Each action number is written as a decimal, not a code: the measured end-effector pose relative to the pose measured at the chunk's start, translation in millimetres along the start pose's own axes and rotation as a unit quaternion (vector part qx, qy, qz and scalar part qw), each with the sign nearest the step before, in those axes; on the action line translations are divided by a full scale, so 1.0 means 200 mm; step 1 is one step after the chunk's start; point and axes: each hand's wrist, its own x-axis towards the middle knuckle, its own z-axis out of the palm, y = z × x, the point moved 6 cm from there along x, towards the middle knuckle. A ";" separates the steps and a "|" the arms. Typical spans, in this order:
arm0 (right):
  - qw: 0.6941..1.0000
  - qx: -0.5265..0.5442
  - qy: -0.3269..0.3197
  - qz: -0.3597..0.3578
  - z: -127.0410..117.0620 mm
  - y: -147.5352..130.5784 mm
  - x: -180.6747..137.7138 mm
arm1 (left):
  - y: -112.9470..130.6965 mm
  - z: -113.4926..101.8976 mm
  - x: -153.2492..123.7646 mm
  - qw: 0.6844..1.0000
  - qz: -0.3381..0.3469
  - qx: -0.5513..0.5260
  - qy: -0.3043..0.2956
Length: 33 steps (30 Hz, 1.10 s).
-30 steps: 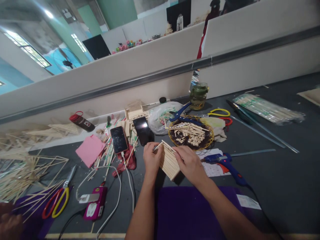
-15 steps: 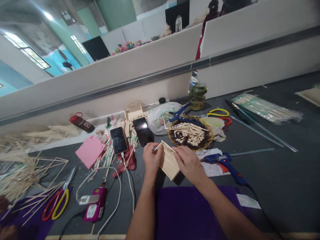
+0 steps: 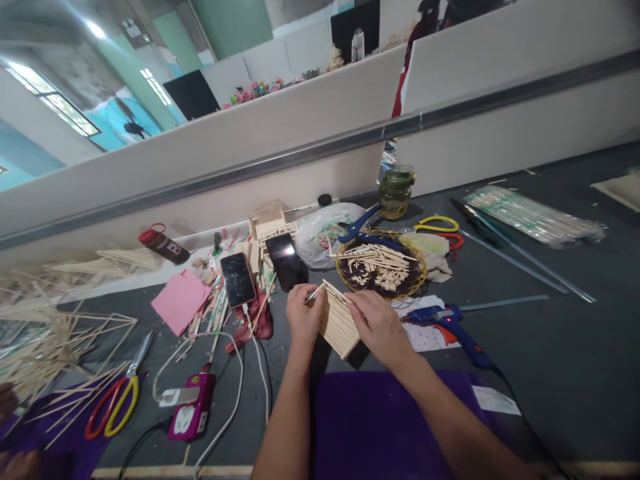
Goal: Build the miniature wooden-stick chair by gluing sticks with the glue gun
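Observation:
A small panel of wooden sticks, laid side by side, is held between my two hands above the dark table. My left hand grips its left upper edge, fingers closed. Closed on its right upper edge is my right hand. Two sticks meet in a peak at the panel's top, between my fingertips. Beyond my right hand stands a basket with short cut sticks. A blue glue gun lies to the right, its nozzle near my right wrist.
Two phones lie left of my hands, one on a white cable. Scissors, a magenta power box and stick frames are farther left, near another person's hand. A purple cloth lies in front; a jar stands behind.
Almost nothing differs: both my hands keep the stick panel in the same place. At the far left, the other person's hands have shifted slightly.

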 end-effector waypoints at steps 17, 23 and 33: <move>0.957 -0.267 0.025 0.108 -0.63 0.44 -0.46 | 0.00 -0.02 0.00 1.000 0.001 -0.024 -0.018; 0.926 -0.328 -0.046 0.183 -0.61 0.57 -0.63 | -0.03 -0.01 0.00 0.997 -0.030 -0.066 -0.021; 0.907 -0.311 -0.106 0.265 -0.53 0.68 -0.63 | -0.07 -0.01 0.00 0.994 -0.051 -0.097 -0.010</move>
